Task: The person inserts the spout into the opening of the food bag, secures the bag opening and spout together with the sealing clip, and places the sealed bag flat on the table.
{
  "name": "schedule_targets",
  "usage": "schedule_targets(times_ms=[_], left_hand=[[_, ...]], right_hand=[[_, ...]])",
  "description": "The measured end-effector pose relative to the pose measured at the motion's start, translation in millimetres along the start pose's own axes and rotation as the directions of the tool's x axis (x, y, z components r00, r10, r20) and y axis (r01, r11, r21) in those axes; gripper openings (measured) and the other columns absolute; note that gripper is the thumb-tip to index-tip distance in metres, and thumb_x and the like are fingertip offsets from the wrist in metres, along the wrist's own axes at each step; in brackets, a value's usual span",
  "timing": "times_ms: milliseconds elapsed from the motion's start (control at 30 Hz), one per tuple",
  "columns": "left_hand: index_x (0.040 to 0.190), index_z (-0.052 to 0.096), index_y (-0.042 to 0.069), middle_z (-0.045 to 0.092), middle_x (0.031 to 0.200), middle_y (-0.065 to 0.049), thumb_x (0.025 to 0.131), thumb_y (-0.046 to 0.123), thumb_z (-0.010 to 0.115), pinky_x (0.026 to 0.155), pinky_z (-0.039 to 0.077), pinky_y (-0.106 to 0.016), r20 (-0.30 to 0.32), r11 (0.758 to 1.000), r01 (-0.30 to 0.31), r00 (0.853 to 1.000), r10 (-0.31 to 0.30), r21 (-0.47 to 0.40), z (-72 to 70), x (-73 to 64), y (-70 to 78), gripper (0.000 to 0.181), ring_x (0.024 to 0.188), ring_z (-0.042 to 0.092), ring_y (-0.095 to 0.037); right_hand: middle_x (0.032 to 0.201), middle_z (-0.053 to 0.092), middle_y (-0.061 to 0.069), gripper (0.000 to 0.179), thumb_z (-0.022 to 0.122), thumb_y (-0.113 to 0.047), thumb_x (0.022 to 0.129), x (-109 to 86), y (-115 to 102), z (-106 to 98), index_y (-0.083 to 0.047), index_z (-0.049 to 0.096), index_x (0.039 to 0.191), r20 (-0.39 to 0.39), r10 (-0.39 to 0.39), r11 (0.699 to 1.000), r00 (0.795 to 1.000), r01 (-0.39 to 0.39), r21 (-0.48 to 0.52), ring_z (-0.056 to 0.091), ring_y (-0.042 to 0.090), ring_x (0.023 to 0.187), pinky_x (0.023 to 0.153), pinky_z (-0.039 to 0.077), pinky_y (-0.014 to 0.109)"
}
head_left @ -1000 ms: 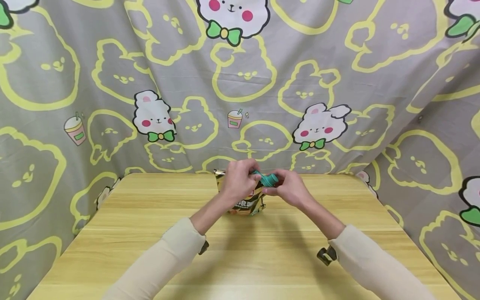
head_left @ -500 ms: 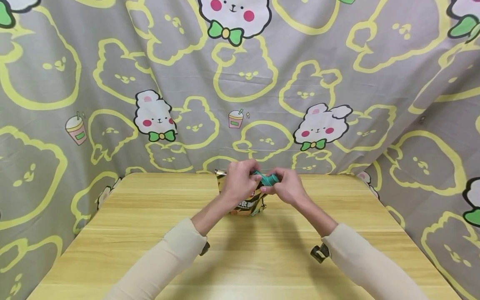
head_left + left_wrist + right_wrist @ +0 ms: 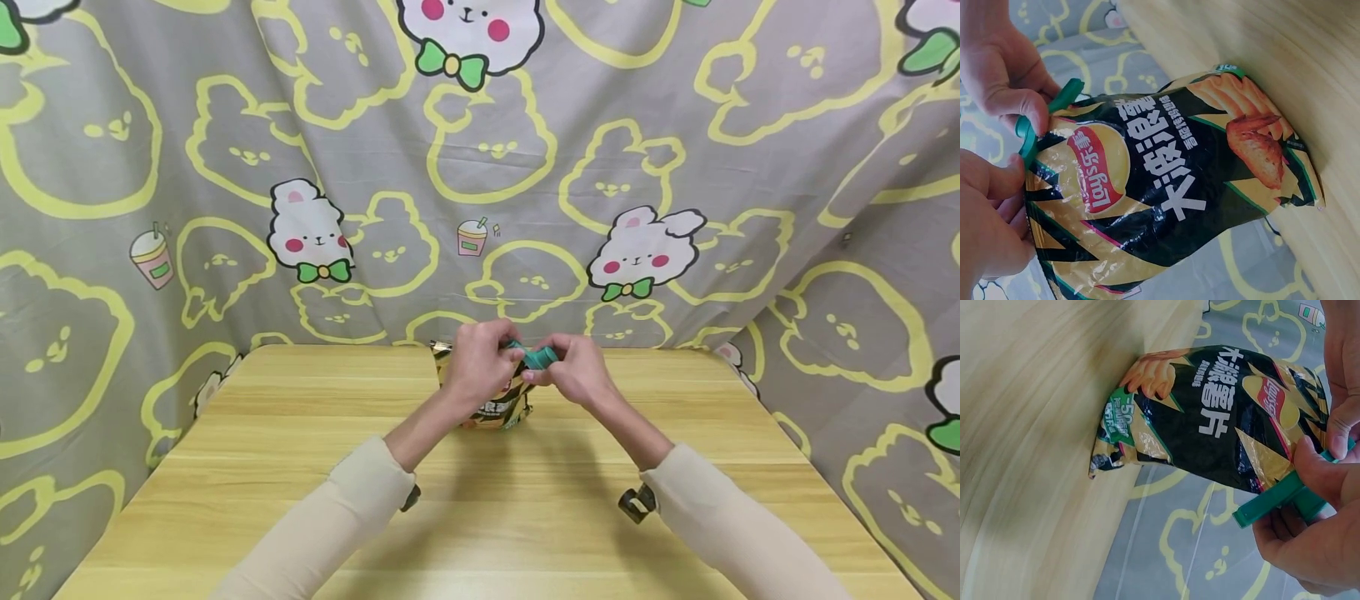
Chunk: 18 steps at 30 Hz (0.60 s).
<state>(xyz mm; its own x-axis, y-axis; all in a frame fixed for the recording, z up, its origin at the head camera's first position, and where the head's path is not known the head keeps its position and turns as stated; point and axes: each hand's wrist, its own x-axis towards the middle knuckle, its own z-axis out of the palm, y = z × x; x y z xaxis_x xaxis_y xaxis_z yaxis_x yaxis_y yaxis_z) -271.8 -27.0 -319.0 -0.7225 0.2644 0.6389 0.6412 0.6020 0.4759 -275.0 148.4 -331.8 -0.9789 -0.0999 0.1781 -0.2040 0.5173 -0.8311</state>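
A black and gold bag of potato chips (image 3: 1204,156) stands upright on the table, its top edge raised between both hands. My left hand (image 3: 478,365) pinches the top edge of the bag, its fingertips close to a green bag clip (image 3: 1272,499). With thumb and fingers, my right hand (image 3: 579,371) grips that clip at the right part of the bag's top. In the right wrist view, one end of the clip sticks out past the bag's side. Whether the clip's bars are closed over the bag is hard to tell, since fingers cover part of it.
The light wooden table (image 3: 300,467) spreads out around the bag. A grey curtain (image 3: 360,150) with yellow cartoon outlines hangs behind it and at both sides. Dark wrist cameras (image 3: 637,503) sit under the sleeves.
My right hand and forearm have shifted slightly left, and the clip has turned a little in its fingers. The left hand and the bag stay almost where they were.
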Motion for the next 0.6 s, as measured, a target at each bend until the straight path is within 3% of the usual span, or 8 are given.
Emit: schedule_targets(times_ms=[367, 600], left_hand=[[0.093, 0.077, 0.006, 0.077, 0.081, -0.005, 0.087, 0.012, 0.080, 0.054, 0.049, -0.016, 0.055, 0.999, -0.030, 0.998, 0.031, -0.017, -2.0, 0.0, -0.6, 0.009, 0.058, 0.064, -0.007], [0.107, 0.077, 0.008, 0.079, 0.093, -0.005, 0.089, 0.012, 0.078, 0.059, 0.052, -0.016, 0.126, 1.000, 0.026, 0.992, -0.025, -0.006, -10.7, 0.1, 2.5, 0.018, 0.074, 0.072, -0.010]], right_hand=[[0.098, 0.075, 0.015, 0.034, 0.086, -0.010, 0.080, 4.4, 4, -9, -0.003, 0.074, 0.111, 0.060, -0.012, 0.999, 0.998, 0.014, -0.038, 0.066, 0.021, 0.082, 0.070, 0.055, 0.028], [0.100, 0.075, 0.014, 0.040, 0.087, -0.013, 0.080, 3.4, 3, -14, -0.004, 0.073, 0.116, 0.068, -0.025, 0.996, 0.997, 0.031, -0.080, 0.067, 0.022, 0.084, 0.071, 0.053, 0.029]])
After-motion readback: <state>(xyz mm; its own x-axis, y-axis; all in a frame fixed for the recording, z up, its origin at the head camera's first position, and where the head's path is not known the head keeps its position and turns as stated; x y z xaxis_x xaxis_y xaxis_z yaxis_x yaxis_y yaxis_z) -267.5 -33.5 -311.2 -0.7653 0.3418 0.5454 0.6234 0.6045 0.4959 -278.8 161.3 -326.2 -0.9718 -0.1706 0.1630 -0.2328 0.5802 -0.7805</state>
